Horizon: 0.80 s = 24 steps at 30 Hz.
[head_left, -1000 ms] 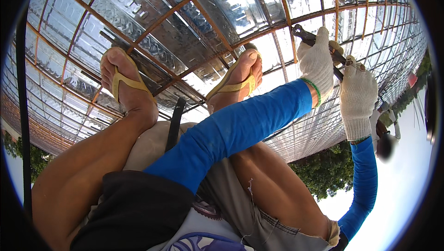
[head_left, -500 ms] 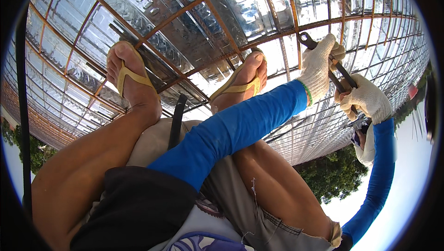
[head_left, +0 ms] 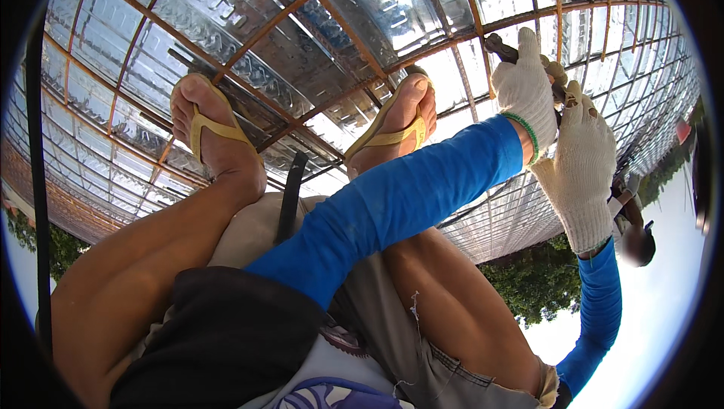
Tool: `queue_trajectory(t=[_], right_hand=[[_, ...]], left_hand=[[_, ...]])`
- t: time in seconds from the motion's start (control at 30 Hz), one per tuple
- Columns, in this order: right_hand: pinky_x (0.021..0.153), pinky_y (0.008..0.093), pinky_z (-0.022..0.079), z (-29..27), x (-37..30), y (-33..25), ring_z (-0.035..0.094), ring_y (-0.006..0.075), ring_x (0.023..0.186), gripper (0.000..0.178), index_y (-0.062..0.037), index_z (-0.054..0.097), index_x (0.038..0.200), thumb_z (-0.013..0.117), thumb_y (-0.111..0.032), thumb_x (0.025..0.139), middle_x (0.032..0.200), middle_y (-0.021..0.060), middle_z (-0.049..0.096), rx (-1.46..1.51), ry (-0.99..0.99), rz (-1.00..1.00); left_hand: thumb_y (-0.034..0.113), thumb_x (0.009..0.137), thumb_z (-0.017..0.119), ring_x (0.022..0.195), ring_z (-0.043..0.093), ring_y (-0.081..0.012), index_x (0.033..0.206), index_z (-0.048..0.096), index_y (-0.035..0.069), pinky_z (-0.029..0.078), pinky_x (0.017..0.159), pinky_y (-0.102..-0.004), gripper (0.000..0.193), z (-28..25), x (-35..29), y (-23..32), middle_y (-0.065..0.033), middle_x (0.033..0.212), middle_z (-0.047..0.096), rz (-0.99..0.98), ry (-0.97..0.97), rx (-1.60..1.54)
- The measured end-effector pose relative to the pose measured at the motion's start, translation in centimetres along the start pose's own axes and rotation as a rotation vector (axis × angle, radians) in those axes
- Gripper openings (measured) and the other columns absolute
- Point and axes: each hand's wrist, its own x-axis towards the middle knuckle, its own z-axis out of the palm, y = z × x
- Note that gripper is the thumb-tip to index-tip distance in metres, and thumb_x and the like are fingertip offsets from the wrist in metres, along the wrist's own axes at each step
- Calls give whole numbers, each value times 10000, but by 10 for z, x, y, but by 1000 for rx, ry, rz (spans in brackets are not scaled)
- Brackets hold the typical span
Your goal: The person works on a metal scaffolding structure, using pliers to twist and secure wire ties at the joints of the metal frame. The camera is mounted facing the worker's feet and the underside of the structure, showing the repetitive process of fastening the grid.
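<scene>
On the left, a rusty bar grid (head_left: 434,49) partly covered by yellow sandals (head_left: 220,130). Further right, the dark metal tool (head_left: 501,49), with one end poking out past the left hand (head_left: 522,85), its middle hidden in the gloved grasp, its far end hard to make out. Clamped around it on that side, thumb extended. Next along, the right hand (head_left: 581,156), gloved, fingertips at the tool's far end; impossible to tell whether gripping. Farthest right, a co-worker (head_left: 632,209), partly hidden, head blurred.

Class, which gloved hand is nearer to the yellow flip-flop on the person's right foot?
Left. The left hand is right of the flip-flop in the picture; the right hand lies farther right.
</scene>
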Motion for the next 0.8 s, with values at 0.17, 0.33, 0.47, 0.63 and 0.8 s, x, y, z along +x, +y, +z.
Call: queue_trajectory(t=[0.17, 0.33, 0.47, 0.63, 0.8], right_hand=[[719, 416, 634, 18, 31, -3, 754, 325, 860, 493, 32, 603, 1288, 811, -199, 905, 952, 151, 731, 2, 12, -69], [618, 395, 615, 5, 45, 47, 749, 282, 750, 395, 39, 620, 1237, 769, -190, 952, 849, 134, 720, 230, -82, -255], [467, 325, 544, -37, 87, 42, 642, 190, 501, 246, 52, 654, 1111, 735, -131, 968, 716, 104, 677, 947, -842, 238], [490, 350, 555, -10, 73, 59, 658, 192, 508, 246, 32, 720, 990, 803, -182, 901, 665, 100, 681, 1122, -981, 274], [690, 345, 609, -35, 74, 29, 717, 210, 724, 431, 7, 690, 1116, 879, -253, 829, 773, 119, 684, 393, -429, -21]], left_hand=[[493, 1061, 647, 632, 629, -175, 959, 614, 29, 516, 580, -360, 476, -9, -2, 11, -68, 765, 641, -12, -25, -98], [530, 1028, 705, 624, 624, -152, 940, 617, 81, 542, 539, -344, 467, -10, -9, 5, -19, 729, 599, -15, 29, 59], [556, 917, 836, 783, 740, -221, 1031, 659, 81, 633, 739, -414, 520, -49, 29, 0, -71, 855, 701, 82, -396, 20], [434, 1047, 706, 826, 727, -287, 1101, 654, 61, 599, 777, -460, 380, -26, 18, 7, -77, 856, 708, -129, -385, -152], [453, 1086, 634, 669, 660, -238, 974, 609, 88, 546, 664, -432, 383, -21, 30, 13, -9, 682, 574, -11, -221, -197]])
